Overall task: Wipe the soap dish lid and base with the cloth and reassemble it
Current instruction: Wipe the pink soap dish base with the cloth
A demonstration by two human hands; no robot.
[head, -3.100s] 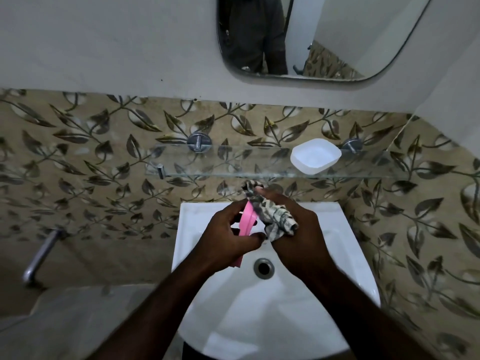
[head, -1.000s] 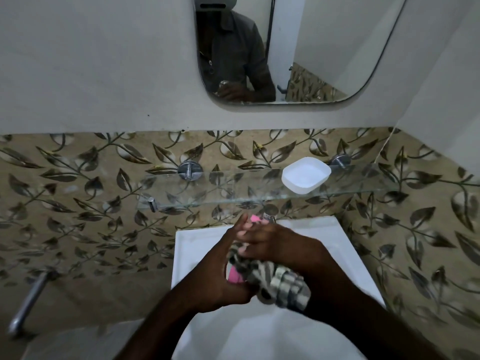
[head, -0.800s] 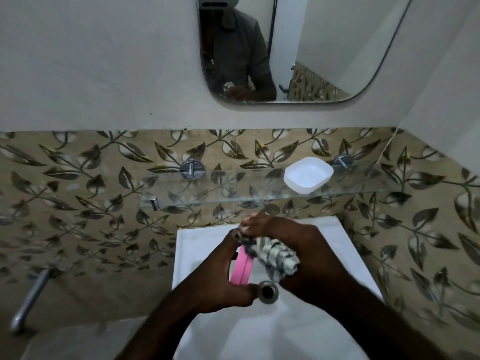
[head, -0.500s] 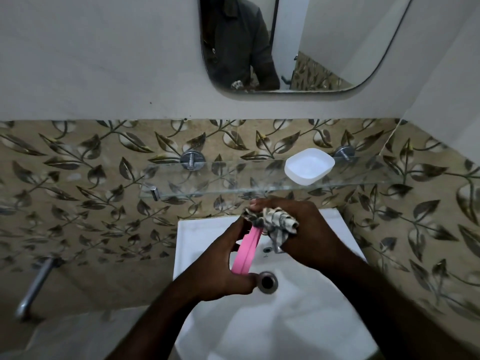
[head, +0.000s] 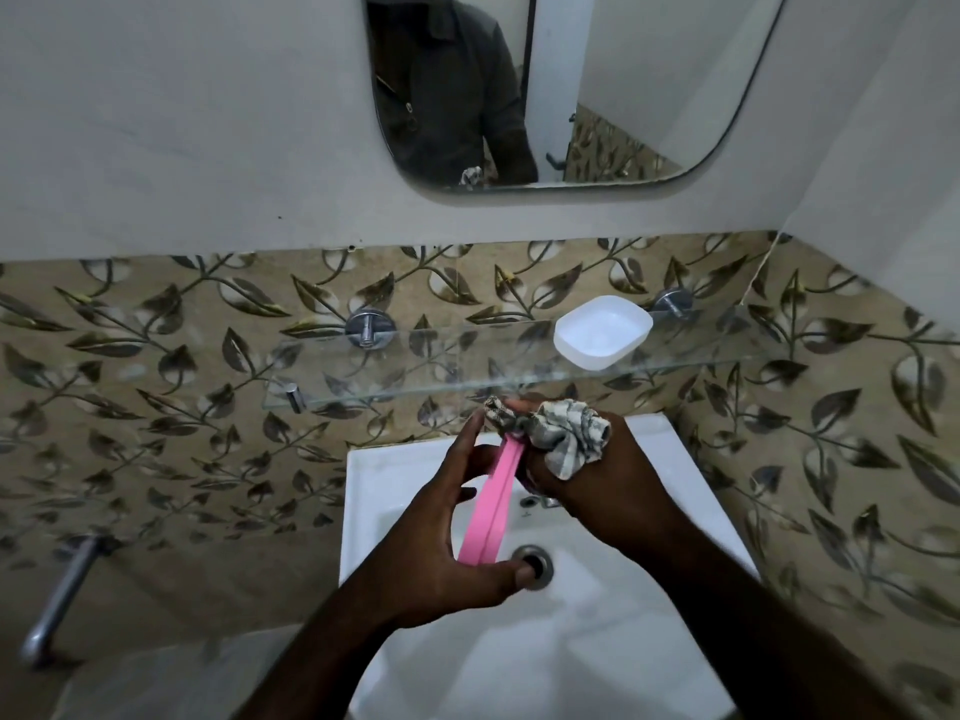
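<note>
The left hand (head: 447,553) is pinching the pink part (head: 491,504), probably the lid, edge-on over the sink (head: 597,615), thumb below, fingers (head: 467,433) above. The right hand (head: 597,485) is clutching the bunched cloth (head: 566,433), now slid up to the far end, so this wipe is nearly finishing. The white part (head: 602,330) is waiting on the shelf (head: 415,366).

The soap dish piece (head: 491,506) is pink; the dish (head: 602,332) on the shelf is white; the cloth (head: 569,433) is pale with dark stripes; the basin (head: 623,615) is white; the tiles (head: 156,407) are beige with a dark leaf pattern.
</note>
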